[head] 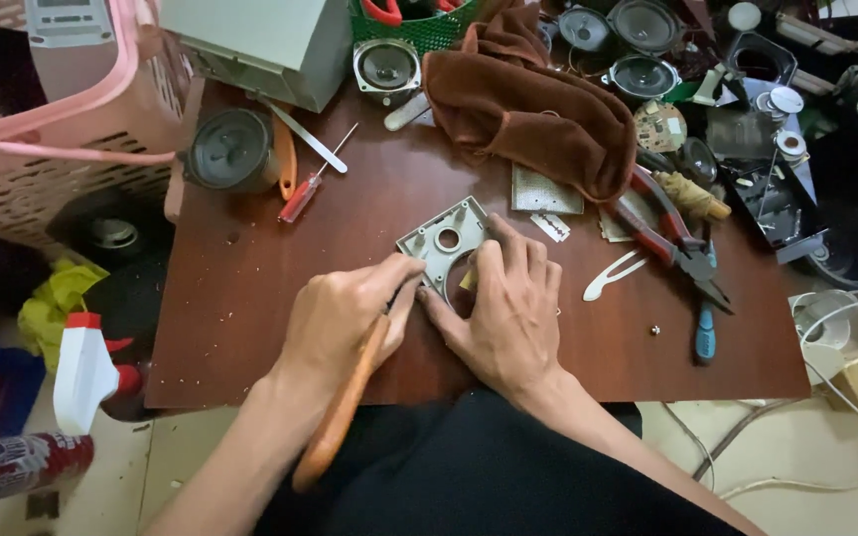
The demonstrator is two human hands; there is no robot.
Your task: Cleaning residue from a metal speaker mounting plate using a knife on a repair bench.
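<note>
**Two hands pinning a grey plastic plate on a brown table**

Dark-clothed lap sits at 6 o'clock, both forearms rising from it to the table centre. Left hand [350, 313] is closed round a tool with a long orange handle [342, 412]; handle trails back toward 7 o'clock, working tip hidden under the fingers, so tool kind unclear. It appears aimed at the grey plastic plate [441, 243], likely for prying or scraping at the plate's round hole. Right hand [503, 308] lies flat, fingers pressing on the plate's lower edge, apparently to stop it sliding; small yellowish bit under the fingertips, can't tell what. Hands nearly touching, meeting over the plate.

Plate lies flat just above centre of the brown table [250, 328].

Around: red-handled pliers [662, 233] and blue-handled screwdriver [705, 333] at 3 o'clock, within right-hand reach. Brown cloth [528, 109] heaped at 1 o'clock. Loose speaker [230, 149] and small red screwdriver [302, 197] at 10 o'clock. Pink basket [62, 169] far left. White spray bottle [81, 372] at 8 o'clock, off the table.
</note>
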